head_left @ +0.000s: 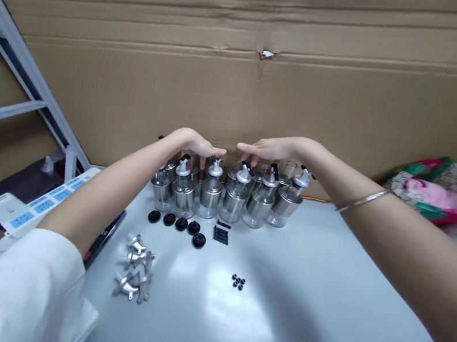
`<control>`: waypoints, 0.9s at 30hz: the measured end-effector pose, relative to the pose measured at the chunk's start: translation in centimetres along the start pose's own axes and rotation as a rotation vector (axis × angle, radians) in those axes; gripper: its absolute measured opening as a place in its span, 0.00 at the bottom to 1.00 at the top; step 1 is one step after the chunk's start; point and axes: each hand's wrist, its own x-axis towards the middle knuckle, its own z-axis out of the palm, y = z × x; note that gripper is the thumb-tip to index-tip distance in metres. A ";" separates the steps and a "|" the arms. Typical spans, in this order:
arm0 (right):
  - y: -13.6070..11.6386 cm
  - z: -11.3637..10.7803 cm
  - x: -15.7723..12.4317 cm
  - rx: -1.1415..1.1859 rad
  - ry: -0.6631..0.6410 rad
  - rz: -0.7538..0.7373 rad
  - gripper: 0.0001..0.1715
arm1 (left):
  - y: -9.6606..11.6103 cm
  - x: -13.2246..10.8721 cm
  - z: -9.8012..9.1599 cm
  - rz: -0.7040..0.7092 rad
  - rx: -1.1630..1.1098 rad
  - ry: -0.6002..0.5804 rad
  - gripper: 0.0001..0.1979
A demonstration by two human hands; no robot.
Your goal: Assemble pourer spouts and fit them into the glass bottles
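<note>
Glass bottles with steel bands stand in two rows against the cardboard; the front-row bottles (210, 194) carry silver pour spouts with black flaps. My left hand (198, 146) reaches over the front row from the left, thumb stretched out and fingers pointing down among the bottles. From the right, my right hand (265, 149) arches over in the same way, its thumb pointing at the left one. Both hands look open, next to the back-row bottles; their fingertips are partly hidden, so contact is unclear. One back-row bottle (288, 170) at the right shows a bare glass neck.
On the table (324, 280) lie several black round caps (181, 224), black strips (221, 234), small black rings (238, 282) and loose silver spouts (136, 269). A power strip (45, 203) and a dark device (104, 239) are at left, below a metal frame (24, 52). A colourful bag (438, 191) sits right.
</note>
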 end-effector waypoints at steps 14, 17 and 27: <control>-1.6 1.5 2.7 -0.088 -0.220 0.276 0.18 | 0.8 2.2 1.5 -0.112 0.074 -0.317 0.22; -1.7 1.8 2.7 -0.095 -0.235 0.261 0.16 | 1.1 2.0 1.7 -0.125 0.106 -0.288 0.21; -1.2 1.8 2.3 -0.114 -0.127 0.164 0.19 | 1.6 1.2 2.0 -0.127 0.183 -0.085 0.16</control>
